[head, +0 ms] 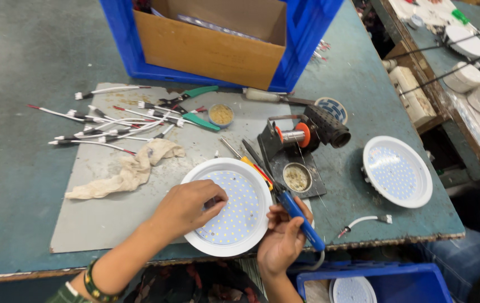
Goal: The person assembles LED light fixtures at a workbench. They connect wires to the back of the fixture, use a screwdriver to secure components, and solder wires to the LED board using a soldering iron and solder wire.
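A round white-rimmed LED panel lamp (234, 210) is pressed by the left hand (186, 207), fingertips pinched; a blue-handled soldering iron (299, 216) is gripped by the right hand (282, 241).

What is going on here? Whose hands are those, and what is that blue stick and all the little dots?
The picture comes from a camera worn on a person's head, looking down at their own two hands over a worktable.

The left hand rests on a round white lamp. The little dots are tiny lights set in its flat panel. The right hand holds the blue stick, a soldering iron, with its tip pointing up toward the lamp's edge.

Around them lie a crumpled rag, a bunch of short white wires, green-handled pliers, a black stand with a spool, and a second round lamp. At the back stands a blue crate holding a cardboard box.
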